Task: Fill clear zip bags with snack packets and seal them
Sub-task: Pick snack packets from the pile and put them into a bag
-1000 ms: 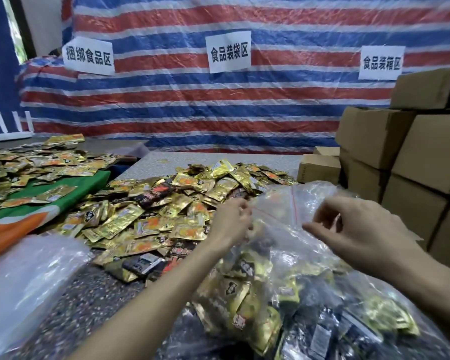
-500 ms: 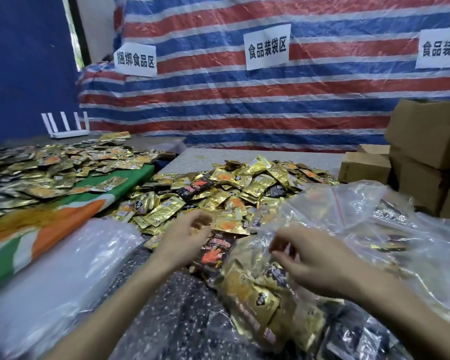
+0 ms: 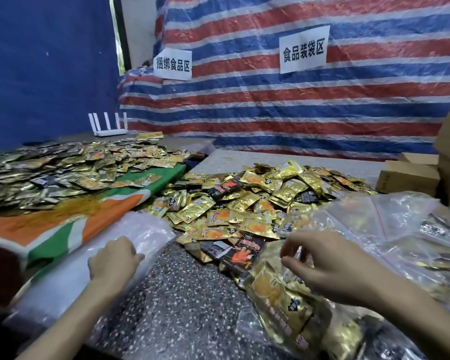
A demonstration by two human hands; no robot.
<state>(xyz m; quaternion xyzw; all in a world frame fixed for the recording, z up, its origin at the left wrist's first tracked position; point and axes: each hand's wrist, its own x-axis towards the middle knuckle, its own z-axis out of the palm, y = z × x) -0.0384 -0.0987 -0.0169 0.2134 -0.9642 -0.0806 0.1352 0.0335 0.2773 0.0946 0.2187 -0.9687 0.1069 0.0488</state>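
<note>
Left hand curled on the empty bags — probably pinching the top one for filling; right hand pinches the full bag at its mouth — to hold packets in.

Dim, flat light overall. Glare glints off the foil packets beyond my fingers and off the plastic bag to their right. Nearer me everything smears with blur, and the edges bow.
</note>
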